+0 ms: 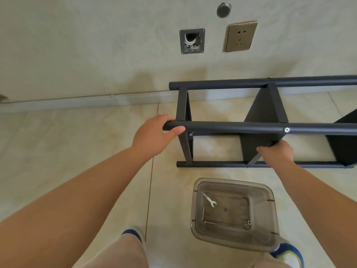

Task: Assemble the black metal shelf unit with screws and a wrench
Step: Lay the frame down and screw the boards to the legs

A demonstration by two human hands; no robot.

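Shelf unit (270, 125): black metal, lying on its side on the tiled floor (77, 142), just beside the wall.
Left hand (154, 132): closed around the end of the upper near post.
Right hand (276, 153): gripping the edge of a shelf panel (257, 113).
Clear tub (233, 213): on the floor near the feet, holding wrench (209, 200) and loose screws (247, 224).
Risks, as judged: tipping the frame could strain joints not yet tight, pinch fingers at the panel edge, or knock the tub and scatter its contents
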